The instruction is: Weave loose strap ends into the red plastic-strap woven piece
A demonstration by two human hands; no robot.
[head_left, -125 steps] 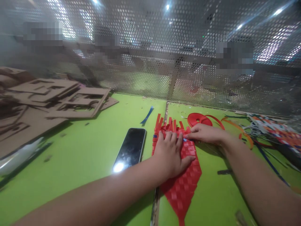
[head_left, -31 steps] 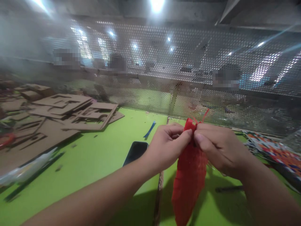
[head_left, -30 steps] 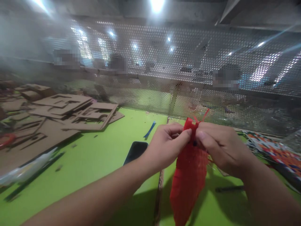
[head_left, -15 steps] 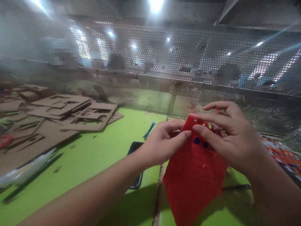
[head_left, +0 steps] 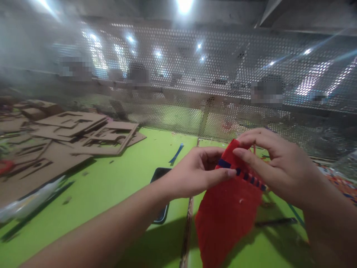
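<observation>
A red sheet (head_left: 228,216), perhaps felt or cloth, hangs tilted between my hands over the green tabletop. Dark blue strip segments (head_left: 224,163) show in a row across its upper part, alternating with red. My left hand (head_left: 200,169) pinches the sheet's left edge, its thumb lying along the blue row. Higher up, my right hand (head_left: 276,163) grips the top corner between thumb and fingers. Some of the fingers behind the sheet are hidden. A loose blue strip (head_left: 176,153) lies beyond my left hand.
Cut-out brown boards (head_left: 111,137) are piled at the left, beside a whitish tube-like object (head_left: 33,201). A dark phone-like object (head_left: 161,214) lies partly under my left wrist. Right of the sheet rests a thin dark tool (head_left: 279,222). A perforated metal screen (head_left: 178,82) borders the table's back.
The sheet has turned and its top moved slightly right. A row of blue segments now shows more fully where holes showed before. My right fingers have closed in on the top corner.
</observation>
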